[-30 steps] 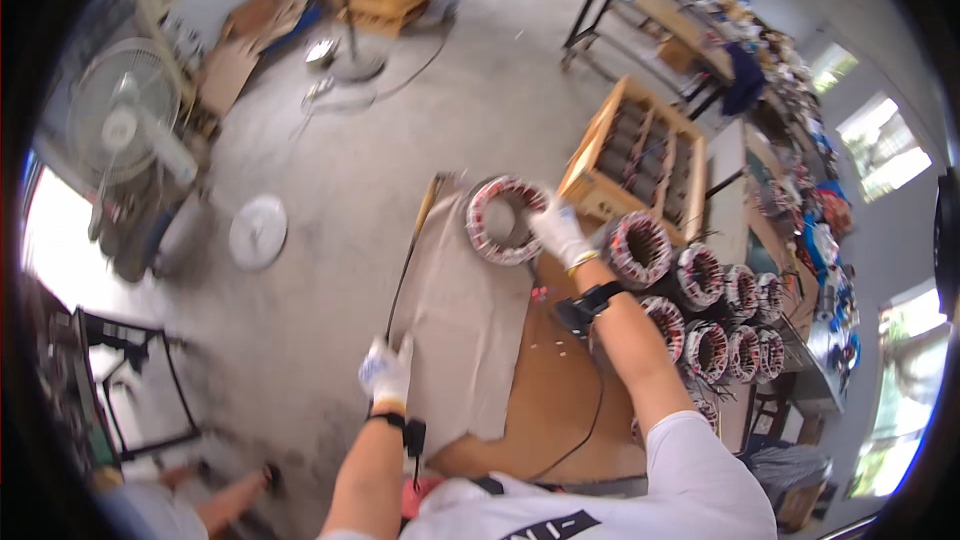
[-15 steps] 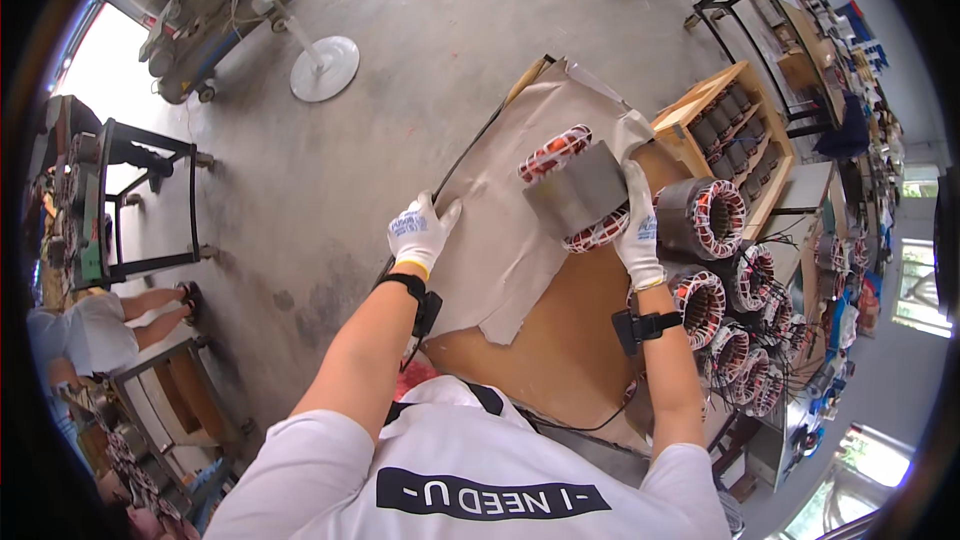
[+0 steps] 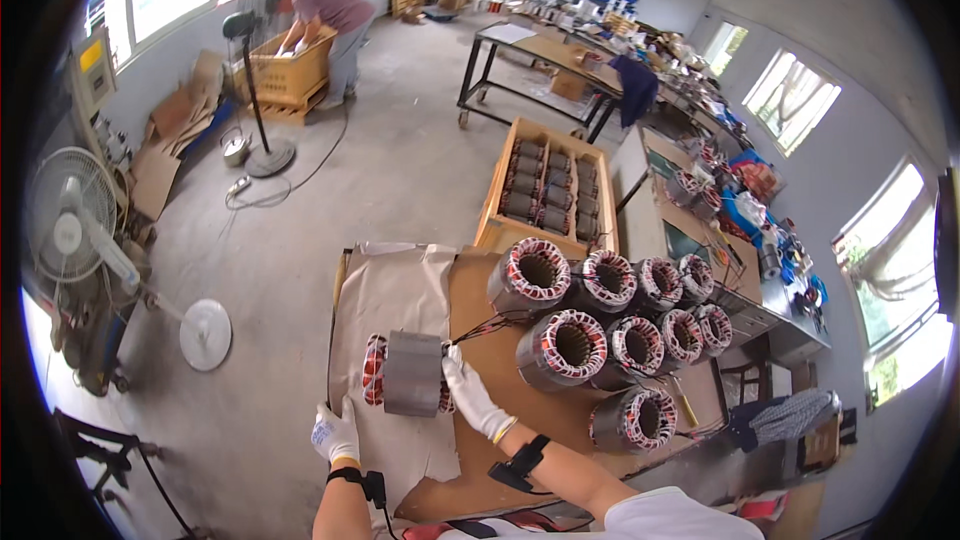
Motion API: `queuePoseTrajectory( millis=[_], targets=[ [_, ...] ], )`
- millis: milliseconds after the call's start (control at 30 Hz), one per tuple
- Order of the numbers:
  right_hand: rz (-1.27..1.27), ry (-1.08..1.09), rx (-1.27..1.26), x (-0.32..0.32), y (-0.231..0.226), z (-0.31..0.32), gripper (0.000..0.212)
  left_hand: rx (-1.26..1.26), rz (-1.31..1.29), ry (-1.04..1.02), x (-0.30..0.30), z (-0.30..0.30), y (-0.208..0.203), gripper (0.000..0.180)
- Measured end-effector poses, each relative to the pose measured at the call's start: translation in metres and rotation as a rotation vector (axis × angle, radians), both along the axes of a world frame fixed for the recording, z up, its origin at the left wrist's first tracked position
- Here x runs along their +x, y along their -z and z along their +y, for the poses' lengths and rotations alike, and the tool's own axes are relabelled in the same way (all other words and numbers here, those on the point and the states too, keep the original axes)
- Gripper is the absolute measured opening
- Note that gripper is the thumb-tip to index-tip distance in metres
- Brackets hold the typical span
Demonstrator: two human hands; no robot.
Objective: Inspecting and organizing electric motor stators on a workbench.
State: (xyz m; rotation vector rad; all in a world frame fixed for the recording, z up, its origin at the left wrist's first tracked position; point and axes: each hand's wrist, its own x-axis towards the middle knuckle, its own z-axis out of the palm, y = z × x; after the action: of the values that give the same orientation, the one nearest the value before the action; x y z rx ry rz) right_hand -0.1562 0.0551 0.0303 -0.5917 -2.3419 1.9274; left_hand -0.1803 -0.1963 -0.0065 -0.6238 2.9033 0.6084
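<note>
A grey motor stator (image 3: 413, 373) with red-and-white laced windings lies on its side on a sheet of grey-brown paper (image 3: 400, 285) over the worktable. My right hand (image 3: 473, 397), in a white glove, grips the stator's right end, its fingers pressed together there; the fingertips are partly hidden. My left hand (image 3: 337, 433), gloved too, is at the table's left edge, thumb and fingers apart, holding nothing. It stays a little short of the stator's near left side.
Several stators (image 3: 563, 348) stand upright on the table's right side, dark leads trailing. Beyond them is a wooden crate (image 3: 487, 225) filled with stators. A white fan (image 3: 207, 333) stands left on the floor. Farther back, a person (image 3: 335, 15) bends over a yellow crate (image 3: 290, 75).
My view has swung up toward the room. The stator has turned, its windings now facing left and right, and my right hand has shifted to its right end. My left hand remains open.
</note>
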Motion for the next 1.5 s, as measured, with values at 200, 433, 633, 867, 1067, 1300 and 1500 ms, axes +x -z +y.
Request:
queuePoseTrajectory(
  millis=[200,433,633,867,1067,1300,1500],
  targets=[
    [0.156,-0.295,0.074,0.046,0.015,-0.006,0.064,0.043,0.071,0.024,-0.002,-0.011,0.011,0.059],
    [-0.139,-0.215,-0.788,0.08,0.01,-0.017,0.062,0.226,0.015,0.241,0.026,-0.066,0.036,0.065],
    [-0.152,-0.143,-0.598,0.099,-0.046,-0.067,0.06,0.242,-0.127,0.096,0.065,-0.073,0.009,0.058],
    [-0.169,-0.196,-0.597,0.123,-0.043,-0.044,0.059,0.304,-0.233,0.086,0.067,-0.077,0.016,0.065],
    [-0.4,-0.01,-0.638,0.158,-0.052,-0.009,0.054,0.317,-0.272,0.066,0.064,-0.079,0.02,0.066],
    [-0.434,-0.02,-0.465,0.128,-0.067,-0.005,0.049,0.257,-0.34,0.079,0.061,-0.079,0.014,0.067],
    [-0.485,-0.066,-0.233,0.085,-0.037,0.039,0.051,0.258,-0.315,0.049,0.061,-0.074,0.017,0.064]
  ],
)
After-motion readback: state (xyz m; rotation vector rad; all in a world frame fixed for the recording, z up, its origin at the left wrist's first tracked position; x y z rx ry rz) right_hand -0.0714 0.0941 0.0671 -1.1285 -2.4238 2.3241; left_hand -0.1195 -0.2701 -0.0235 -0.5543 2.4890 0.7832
